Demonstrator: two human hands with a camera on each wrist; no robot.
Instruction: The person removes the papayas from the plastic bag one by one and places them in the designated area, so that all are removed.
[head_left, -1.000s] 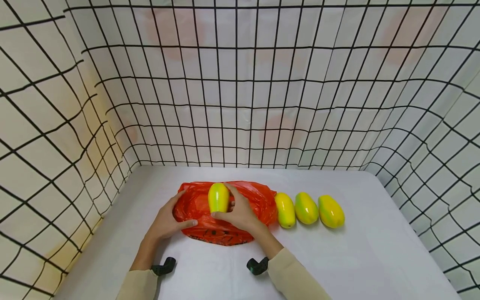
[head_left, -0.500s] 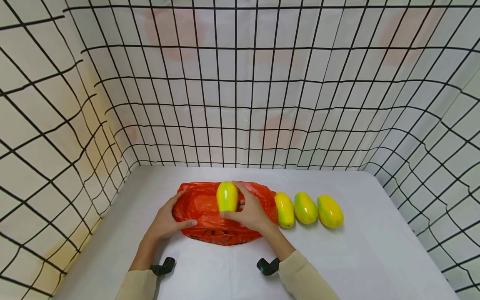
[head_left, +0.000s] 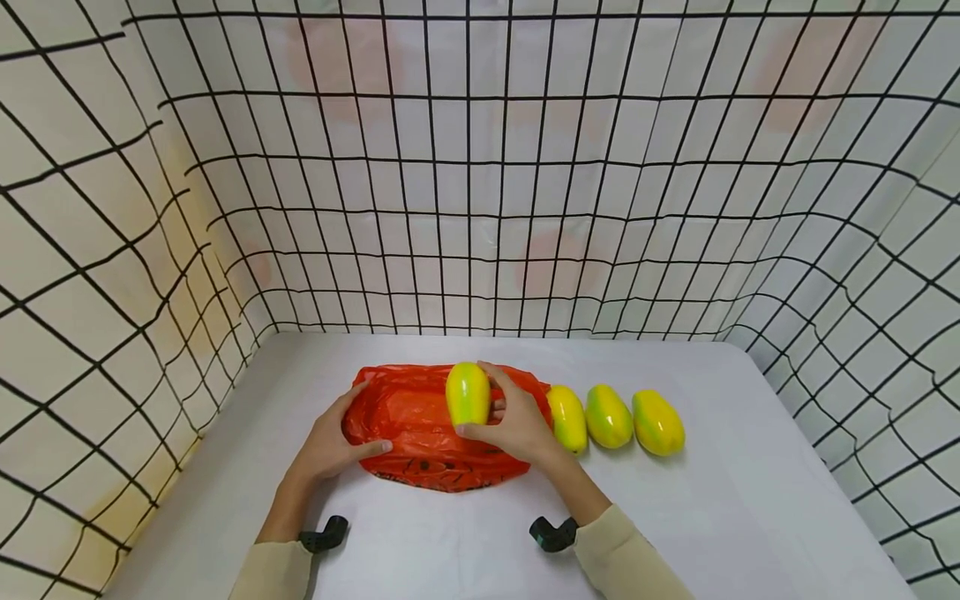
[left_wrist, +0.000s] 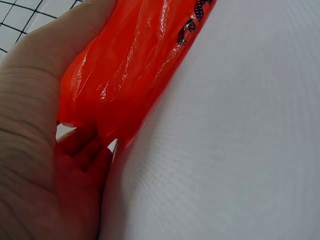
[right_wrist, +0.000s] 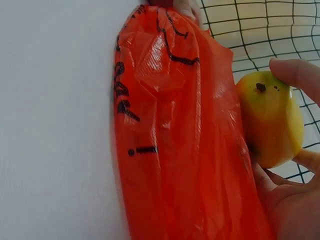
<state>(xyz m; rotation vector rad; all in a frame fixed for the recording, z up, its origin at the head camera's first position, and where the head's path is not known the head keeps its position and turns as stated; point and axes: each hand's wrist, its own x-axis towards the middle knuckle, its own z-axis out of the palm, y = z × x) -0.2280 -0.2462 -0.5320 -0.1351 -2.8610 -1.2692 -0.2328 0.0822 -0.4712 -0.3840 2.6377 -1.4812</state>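
My right hand (head_left: 520,421) grips a glossy yellow-green papaya (head_left: 467,394), upright over the right part of a red plastic bag (head_left: 420,429). Seen from the right wrist, the papaya (right_wrist: 270,120) shows its dark stem scar, and the fingers and thumb curl round its side. My left hand (head_left: 330,437) holds the bag's left end, thumb along the front edge. From the left wrist, that hand's fingers (left_wrist: 82,165) look red behind the thin plastic. The bag lies wide and low, with black print along its front. Its far inner part is hidden by the papaya and right hand.
Just right of the bag, three more yellow-green papayas (head_left: 609,417) lie in a row on the white tabletop (head_left: 750,500). The nearest one partly hides behind the right hand. A black wire grid (head_left: 480,192) with white sheeting rises at the back and both sides.
The right hand has moved to the right over the bag, carrying the papaya with it. The left hand has stayed at the bag's left end.
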